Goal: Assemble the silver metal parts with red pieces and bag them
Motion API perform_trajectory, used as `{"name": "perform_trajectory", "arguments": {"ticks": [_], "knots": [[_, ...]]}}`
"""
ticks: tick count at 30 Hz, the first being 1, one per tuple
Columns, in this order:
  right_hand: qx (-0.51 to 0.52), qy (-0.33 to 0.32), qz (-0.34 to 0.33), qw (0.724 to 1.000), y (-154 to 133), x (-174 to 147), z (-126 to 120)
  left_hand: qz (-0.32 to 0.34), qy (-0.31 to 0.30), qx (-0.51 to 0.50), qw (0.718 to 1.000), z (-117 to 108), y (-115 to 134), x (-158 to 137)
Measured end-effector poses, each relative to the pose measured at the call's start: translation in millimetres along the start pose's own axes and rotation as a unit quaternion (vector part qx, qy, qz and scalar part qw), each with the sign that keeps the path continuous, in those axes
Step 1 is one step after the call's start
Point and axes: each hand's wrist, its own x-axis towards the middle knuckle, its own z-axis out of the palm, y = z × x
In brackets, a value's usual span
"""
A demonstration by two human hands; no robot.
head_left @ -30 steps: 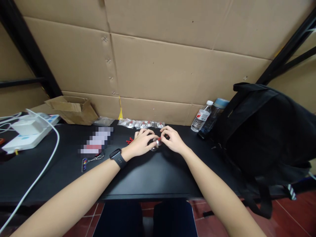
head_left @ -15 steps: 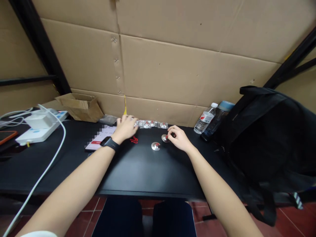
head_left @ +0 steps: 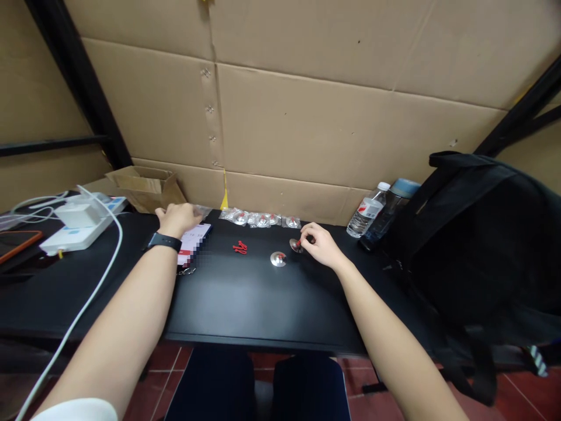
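Observation:
My right hand (head_left: 322, 245) pinches the red cord of a small finger cymbal (head_left: 295, 245), a silvery disc tilted on the black table. Just left of it lies another finger cymbal (head_left: 278, 259) with a bit of red at its centre. My left hand (head_left: 177, 219), a dark watch on its wrist, reaches over a clear plastic bag (head_left: 202, 211) beside the cardboard box. Its fingers are apart, and their tips are partly hidden. Red cord (head_left: 240, 248) lies loose between the hands. Along the back, several finger cymbals in clear wrappers (head_left: 262, 220) form a row.
A phone (head_left: 193, 242) with a lit screen lies near my left wrist. Farther left are an open cardboard box (head_left: 151, 188), a white power strip (head_left: 83, 231) and cables. On the right stand a water bottle (head_left: 368, 210), a blue-lidded bottle (head_left: 401, 190) and a black backpack (head_left: 477, 245).
My left hand has moved left, from the wrapped cymbals and red cord to the plastic bag by the box. My right hand stays at its cymbal. The view has shifted slightly.

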Motion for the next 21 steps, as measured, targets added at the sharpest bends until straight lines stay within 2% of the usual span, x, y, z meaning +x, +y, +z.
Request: {"name": "perform_trajectory", "arguments": {"ticks": [4, 12, 16, 21], "knots": [[0.001, -0.008, -0.006, 1.000, 1, -1, 0, -0.007, 0.003, 0.001, 1.000, -2, -1, 2], [0.000, -0.023, -0.013, 1.000, 5, -1, 0, -0.021, -0.031, 0.039, 0.999, 7, -9, 10], [-0.002, -0.025, -0.013, 1.000, 6, 0, 0, -0.043, -0.005, 0.047, 0.998, 6, -7, 7], [-0.005, -0.027, -0.018, 0.999, 5, -1, 0, -0.056, 0.065, 0.029, 0.996, -2, -3, -1]]}}
